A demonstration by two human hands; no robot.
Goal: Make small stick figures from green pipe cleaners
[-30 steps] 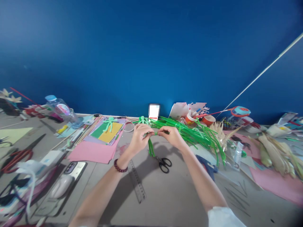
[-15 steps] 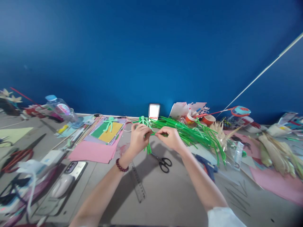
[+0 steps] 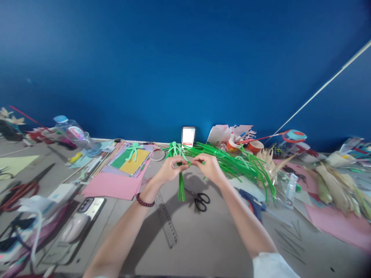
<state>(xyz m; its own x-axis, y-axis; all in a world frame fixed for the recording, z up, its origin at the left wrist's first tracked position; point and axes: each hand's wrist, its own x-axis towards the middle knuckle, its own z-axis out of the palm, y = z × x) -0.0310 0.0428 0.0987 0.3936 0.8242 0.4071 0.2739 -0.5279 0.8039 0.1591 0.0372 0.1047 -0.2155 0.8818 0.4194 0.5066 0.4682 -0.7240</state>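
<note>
My left hand (image 3: 170, 169) pinches a small bunch of green pipe cleaners (image 3: 181, 189), whose ends hang straight down below the fingers. Fingertips of my right hand (image 3: 209, 166) are closed at the other side on a short green end, close to the left thumb. Just behind my left hand is a pale green bendy figure (image 3: 174, 148). Black-handled scissors (image 3: 200, 200) lie on the table below the hands, with a clear ruler (image 3: 168, 222) to their left. A big heap of green pipe cleaners (image 3: 228, 156) spreads out behind my right hand.
On the left are pink paper (image 3: 113, 185), another green figure (image 3: 132, 151), a tape roll (image 3: 157, 155), a phone (image 3: 92, 204) under a white mouse (image 3: 75, 227) and a water bottle (image 3: 72, 133). A blue glue gun (image 3: 253, 202) and corn husks (image 3: 337, 185) lie right.
The green bunch in my left hand now hangs lower and shows more of its length. My left hand has turned slightly; both hands stay close together.
</note>
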